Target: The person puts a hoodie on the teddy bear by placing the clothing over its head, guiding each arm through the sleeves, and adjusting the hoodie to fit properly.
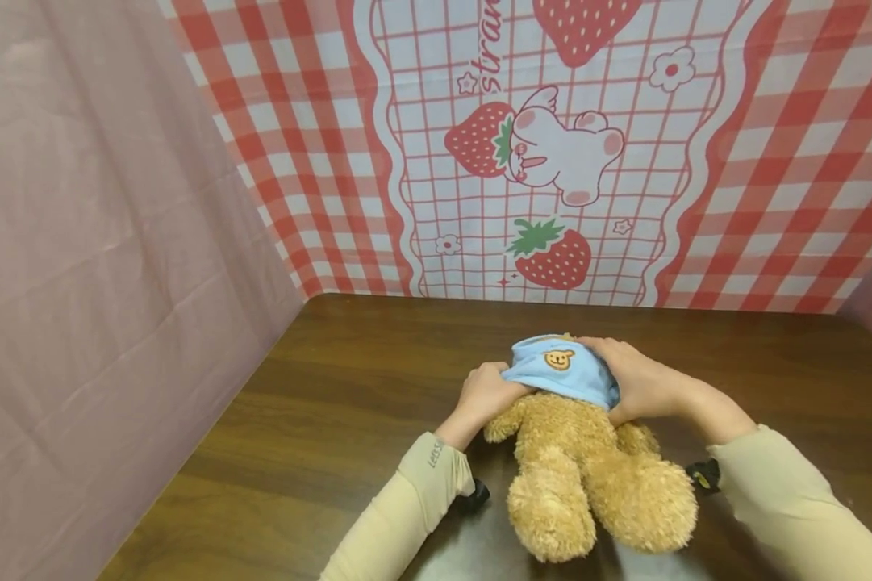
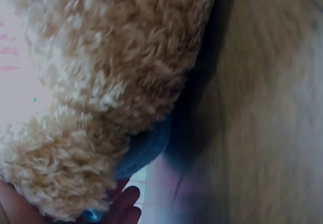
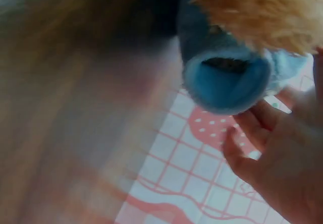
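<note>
A light brown plush bear (image 1: 568, 436) lies on the table, its feet toward me. A small blue shirt (image 1: 530, 361) with a bear-face patch covers its head and upper end, so the face is hidden. My left hand (image 1: 488, 397) grips the shirt's lower left edge beside the bear's arm. On the other side my right hand (image 1: 642, 383) holds the shirt, thumb low and fingers over the top. The right wrist view shows a round opening of the shirt (image 3: 224, 103) near the curled right fingers (image 3: 247, 128). Curly fur (image 2: 111, 57) fills much of the left wrist view.
The brown wooden table (image 1: 319, 420) spreads around the bear. A red-and-white strawberry-print cloth (image 1: 421, 194) hangs behind it, and a pale pink curtain (image 1: 116, 242) hangs on the left. Dark wrist devices show under the left sleeve (image 1: 428, 476) and right sleeve (image 1: 784, 484).
</note>
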A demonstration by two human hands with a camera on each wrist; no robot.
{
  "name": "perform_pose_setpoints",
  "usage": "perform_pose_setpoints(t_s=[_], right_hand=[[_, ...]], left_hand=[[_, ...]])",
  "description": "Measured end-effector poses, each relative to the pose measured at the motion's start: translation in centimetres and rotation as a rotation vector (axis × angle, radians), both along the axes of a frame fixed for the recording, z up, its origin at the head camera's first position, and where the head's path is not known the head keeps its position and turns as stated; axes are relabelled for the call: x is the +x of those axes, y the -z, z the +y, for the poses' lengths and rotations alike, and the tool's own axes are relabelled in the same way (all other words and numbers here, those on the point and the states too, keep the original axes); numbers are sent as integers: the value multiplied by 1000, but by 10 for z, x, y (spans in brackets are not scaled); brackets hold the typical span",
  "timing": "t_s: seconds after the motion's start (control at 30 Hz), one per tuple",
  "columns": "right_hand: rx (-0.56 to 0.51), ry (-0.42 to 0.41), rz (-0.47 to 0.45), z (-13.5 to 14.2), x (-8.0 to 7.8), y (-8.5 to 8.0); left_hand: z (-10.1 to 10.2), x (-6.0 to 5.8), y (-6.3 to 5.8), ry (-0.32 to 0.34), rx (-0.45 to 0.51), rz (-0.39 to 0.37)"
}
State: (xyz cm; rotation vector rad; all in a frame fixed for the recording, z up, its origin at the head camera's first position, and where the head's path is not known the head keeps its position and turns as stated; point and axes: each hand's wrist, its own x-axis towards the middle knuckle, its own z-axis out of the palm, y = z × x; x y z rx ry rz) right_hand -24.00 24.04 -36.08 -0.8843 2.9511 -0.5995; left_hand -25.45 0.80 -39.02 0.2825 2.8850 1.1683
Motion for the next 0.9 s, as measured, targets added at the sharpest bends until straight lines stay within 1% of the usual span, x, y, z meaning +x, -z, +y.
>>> perform_pose_setpoints(t_s=[0.07, 0.13, 0.2, 0.23, 0.27, 0.33, 0.37, 0.43, 0.47, 0.53, 0.57, 0.6, 0.73, 0.77, 0.83, 0.9], right_hand=[[38, 61, 97, 1, -1, 7], [70, 114, 155, 3, -1, 11], [85, 137, 193, 3, -1, 13], [81, 135, 192, 3, 0, 13], [67, 124, 170, 3, 0, 11], [19, 81, 87, 4, 1, 7], [-12, 60, 15, 4, 2, 4], [-117, 22, -186, 5, 3, -3], [-173, 15, -273, 6, 2, -6], [-267, 24, -403, 6, 0, -10], [-311, 36, -444, 7, -1, -11], [-345, 44, -449, 6, -4, -12], [-442, 107, -350, 5, -17, -7], [-461, 128, -341, 5, -20, -5], [-462, 156, -325, 6, -25, -5], [-422, 147, -345, 8, -28, -9]], left_hand=[[0, 0, 1, 0, 13, 6], [1, 0, 2, 5, 34, 12], [1, -1, 4, 9, 53, 8], [1, -2, 4, 16, 69, -4], [1, -3, 5, 28, 84, -19], [0, -5, 6, 62, 134, -70], [0, -6, 6, 85, 172, -103], [-1, -9, 7, 126, 264, -169], [-2, -10, 7, 140, 309, -190], [-3, -12, 6, 155, 385, -219], [-3, -13, 6, 158, 422, -221], [-3, -13, 6, 155, 444, -217], [-3, -12, 1, 153, 499, -165], [-2, -11, 1, 157, 505, -148], [-2, -10, 0, 177, 519, -121], [-3, -10, -2, 213, 521, -84]])
